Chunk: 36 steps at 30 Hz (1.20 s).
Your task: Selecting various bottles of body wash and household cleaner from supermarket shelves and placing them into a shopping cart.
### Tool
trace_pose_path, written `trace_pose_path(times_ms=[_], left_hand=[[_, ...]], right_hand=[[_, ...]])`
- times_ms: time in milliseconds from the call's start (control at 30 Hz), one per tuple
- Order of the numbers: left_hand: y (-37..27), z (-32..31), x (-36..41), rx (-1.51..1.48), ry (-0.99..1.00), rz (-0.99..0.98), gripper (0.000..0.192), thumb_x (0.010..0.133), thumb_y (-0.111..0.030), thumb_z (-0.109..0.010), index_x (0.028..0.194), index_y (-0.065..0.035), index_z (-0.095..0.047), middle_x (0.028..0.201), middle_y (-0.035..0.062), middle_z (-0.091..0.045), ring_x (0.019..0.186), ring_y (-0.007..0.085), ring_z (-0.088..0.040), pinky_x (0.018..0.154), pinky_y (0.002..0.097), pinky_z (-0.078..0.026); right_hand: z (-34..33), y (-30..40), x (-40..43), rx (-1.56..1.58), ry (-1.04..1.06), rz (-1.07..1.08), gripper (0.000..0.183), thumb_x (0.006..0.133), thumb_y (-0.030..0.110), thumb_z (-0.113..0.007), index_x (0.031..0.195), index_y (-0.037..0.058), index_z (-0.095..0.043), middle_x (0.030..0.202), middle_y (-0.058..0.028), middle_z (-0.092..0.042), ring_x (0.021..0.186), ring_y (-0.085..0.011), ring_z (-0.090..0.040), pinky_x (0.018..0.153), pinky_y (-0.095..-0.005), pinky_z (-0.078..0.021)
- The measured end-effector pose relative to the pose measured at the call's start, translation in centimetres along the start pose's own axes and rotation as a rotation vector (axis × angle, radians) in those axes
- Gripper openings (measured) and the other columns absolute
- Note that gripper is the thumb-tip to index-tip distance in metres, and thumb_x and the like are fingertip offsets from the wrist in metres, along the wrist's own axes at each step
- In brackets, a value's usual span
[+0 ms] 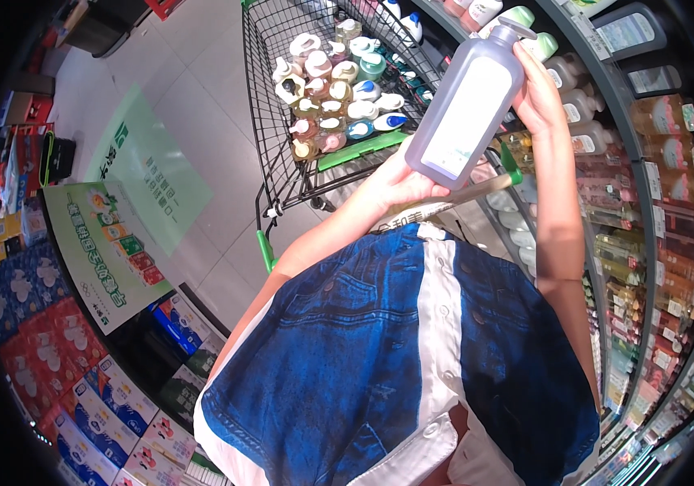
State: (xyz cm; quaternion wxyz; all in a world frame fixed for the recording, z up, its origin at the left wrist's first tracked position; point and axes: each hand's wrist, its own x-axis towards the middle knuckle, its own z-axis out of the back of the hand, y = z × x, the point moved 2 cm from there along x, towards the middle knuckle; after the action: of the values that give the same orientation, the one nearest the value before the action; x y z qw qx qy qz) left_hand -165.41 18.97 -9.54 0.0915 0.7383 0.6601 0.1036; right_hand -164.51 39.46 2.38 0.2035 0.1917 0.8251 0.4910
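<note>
A large grey-purple pump bottle (468, 109) with a pale label is held tilted in front of me, over the handle end of the shopping cart. My left hand (401, 179) supports it from below at the base. Up near the pump head, my right hand (538, 91) grips the bottle's shoulder. Just beyond stands the black wire shopping cart (256, 79) with green trim. Inside it, several pump bottles (332, 91) with white, pink, blue and teal tops are grouped upright, and the held bottle covers part of the cart's right side.
Shelves (620, 115) of bottled wash products curve down my right side, close to my right arm. At the left stand stacked packs (104, 413) and a green promotional board (101, 243). Grey floor tiles (183, 54) lie left of the cart, with a green floor sticker (159, 182).
</note>
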Motion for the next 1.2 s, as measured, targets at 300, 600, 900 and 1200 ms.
trace_pose_path(times_ms=[300,600,900,1200], left_hand=[[0.2,0.2,-0.2,0.017,-0.019,-0.011,0.058,0.094,-0.044,-0.04,0.131,0.0004,-0.04,0.123,0.0263,-0.049,0.104,0.0465,-0.055,0.075,0.048,-0.055],[0.4,-1.1,-0.1,0.099,-0.019,-0.01,0.056,0.094,-0.043,-0.042,0.129,-0.0003,-0.041,0.119,0.022,-0.054,0.101,0.039,-0.059,0.075,0.0434,-0.056],[0.5,-1.1,-0.3,0.147,-0.097,-0.122,0.052,0.094,-0.04,-0.041,0.127,0.0005,-0.043,0.114,0.0243,-0.054,0.096,0.0382,-0.059,0.069,0.0428,-0.056],[0.3,-0.8,-0.5,-0.01,-0.016,-0.04,0.054,0.094,-0.042,-0.04,0.133,-0.0031,-0.038,0.129,0.024,-0.045,0.105,0.0418,-0.053,0.074,0.0443,-0.048]], right_hand=[[0.9,-0.6,0.3,-0.028,-0.039,-0.029,0.032,0.092,0.021,-0.054,0.118,0.0007,-0.053,0.105,-0.0079,-0.061,0.093,-0.0137,-0.061,0.078,-0.0273,-0.0529],[0.6,-0.7,0.5,-0.035,-0.045,-0.017,0.032,0.091,0.022,-0.056,0.116,0.0021,-0.054,0.1,-0.0072,-0.062,0.086,-0.0129,-0.063,0.07,-0.0263,-0.055],[-0.1,-0.8,1.1,-0.035,0.013,0.025,0.035,0.091,0.02,-0.057,0.119,0.0009,-0.05,0.108,-0.0073,-0.059,0.093,-0.013,-0.061,0.076,-0.0251,-0.053],[-1.0,-0.8,0.9,-0.046,0.025,0.009,0.03,0.092,0.021,-0.055,0.116,0.0032,-0.053,0.102,-0.0056,-0.06,0.09,-0.0119,-0.061,0.074,-0.0248,-0.0532]])
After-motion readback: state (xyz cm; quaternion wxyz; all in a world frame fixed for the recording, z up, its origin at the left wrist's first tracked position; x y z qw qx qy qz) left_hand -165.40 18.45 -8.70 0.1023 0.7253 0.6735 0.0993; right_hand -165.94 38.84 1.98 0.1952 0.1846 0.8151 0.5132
